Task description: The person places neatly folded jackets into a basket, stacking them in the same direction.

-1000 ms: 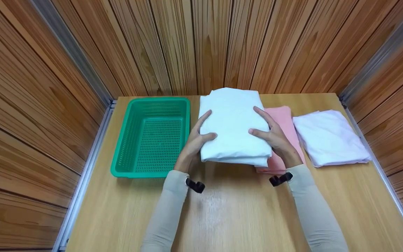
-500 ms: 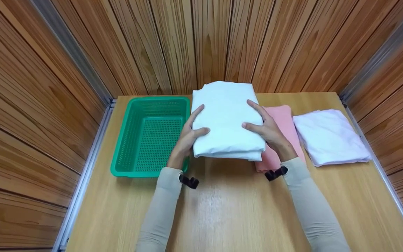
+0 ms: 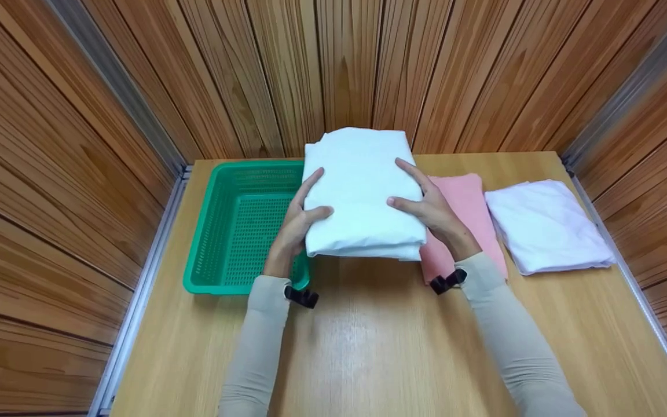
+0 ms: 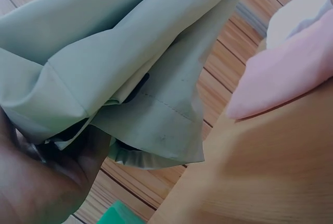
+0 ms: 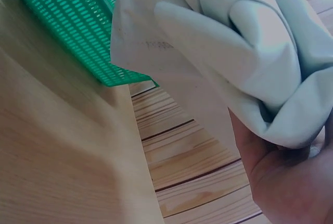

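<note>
Both hands hold a folded white cloth (image 3: 362, 191) up off the table in the head view. My left hand (image 3: 296, 226) grips its left side, thumb on top and the other fingers reaching underneath. On the opposite side my right hand (image 3: 435, 208) grips it the same way. Layered folds and a stitched hem show on the cloth (image 4: 156, 104) in the left wrist view. The cloth overlaps the right rim of a green plastic basket (image 3: 246, 289) and part of a folded pink cloth (image 3: 466, 220).
A second folded white cloth (image 3: 548, 226), slightly lilac, lies at the right of the wooden table (image 3: 368, 347). Wood-panelled walls (image 3: 345, 69) stand behind and at both sides. The basket sits at the left, its perforated wall (image 5: 67, 21) showing in the right wrist view.
Both hands have carried the folded white cloth left and slightly away from the body, so it now covers part of the basket's right rim. The basket and other cloths have stayed put.
</note>
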`<state>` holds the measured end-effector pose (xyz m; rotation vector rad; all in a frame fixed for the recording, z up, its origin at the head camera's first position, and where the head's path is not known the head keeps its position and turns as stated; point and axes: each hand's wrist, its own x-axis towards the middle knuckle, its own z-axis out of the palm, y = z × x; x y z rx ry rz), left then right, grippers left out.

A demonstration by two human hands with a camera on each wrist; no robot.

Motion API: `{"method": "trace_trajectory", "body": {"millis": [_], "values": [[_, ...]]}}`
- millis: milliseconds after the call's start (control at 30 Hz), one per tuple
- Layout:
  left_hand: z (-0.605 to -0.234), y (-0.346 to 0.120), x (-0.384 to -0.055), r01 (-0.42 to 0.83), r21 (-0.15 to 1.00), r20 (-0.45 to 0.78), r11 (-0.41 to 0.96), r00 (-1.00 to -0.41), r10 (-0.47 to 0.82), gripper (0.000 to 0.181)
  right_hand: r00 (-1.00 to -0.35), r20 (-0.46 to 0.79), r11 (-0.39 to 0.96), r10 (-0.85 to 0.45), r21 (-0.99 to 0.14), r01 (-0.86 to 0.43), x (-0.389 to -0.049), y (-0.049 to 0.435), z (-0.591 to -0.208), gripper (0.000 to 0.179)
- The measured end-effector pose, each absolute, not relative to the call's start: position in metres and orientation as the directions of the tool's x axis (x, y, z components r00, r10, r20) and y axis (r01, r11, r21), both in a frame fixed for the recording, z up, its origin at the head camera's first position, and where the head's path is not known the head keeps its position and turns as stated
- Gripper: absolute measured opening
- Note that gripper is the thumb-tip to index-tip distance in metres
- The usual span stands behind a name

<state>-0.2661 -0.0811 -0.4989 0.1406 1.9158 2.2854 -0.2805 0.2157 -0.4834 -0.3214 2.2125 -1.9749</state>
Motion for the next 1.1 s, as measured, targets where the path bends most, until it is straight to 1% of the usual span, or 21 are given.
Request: {"method": "trace_trajectory", "body": {"millis": [233, 367, 533, 733, 1100], "values": [[-0.496, -0.095, -0.266, -0.06, 0.981, -0.028, -0.183, -0.984, 0.173, 0.081, -0.962, 0.039, 0.109, -0.272, -0.992, -0.071, -0.284, 0.202, -0.478, 0.089], [-0.495, -0.103, -0.266, -0.052, 0.977, -0.015, -0.206, -0.984, 0.176, 0.082, -0.961, 0.02, 0.106, -0.276, -0.993, -0.051, -0.285, 0.193, -0.476, 0.088], [-0.495, -0.115, -0.266, -0.038, 0.979, -0.005, -0.203, -0.987, 0.16, 0.082, -0.957, 0.008, 0.103, -0.289, -0.994, -0.039, -0.287, 0.181, -0.474, 0.089], [-0.492, -0.128, -0.266, -0.025, 0.979, 0.005, -0.203, -0.989, 0.148, 0.083, -0.952, 0.022, 0.097, -0.305, -0.994, -0.054, -0.29, 0.168, -0.471, 0.089], [-0.489, -0.152, -0.265, -0.038, 0.975, -0.007, -0.218, -0.99, 0.142, 0.083, -0.938, 0.04, 0.065, -0.345, -0.996, -0.066, -0.295, 0.143, -0.47, 0.089]]}}
